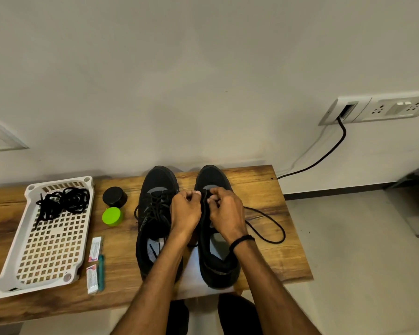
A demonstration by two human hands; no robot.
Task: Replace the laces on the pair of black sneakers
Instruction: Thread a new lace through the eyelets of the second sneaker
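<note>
Jars [114, 196] left of sneakers [155, 213] — lace loop [284, 234] right.

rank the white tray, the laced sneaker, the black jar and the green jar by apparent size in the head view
1. white tray
2. laced sneaker
3. black jar and green jar: they look about alike, so not ranked

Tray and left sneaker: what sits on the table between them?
In the head view, a black jar, a green jar, two packets and a teal stick lie between the tray and left sneaker.
</note>
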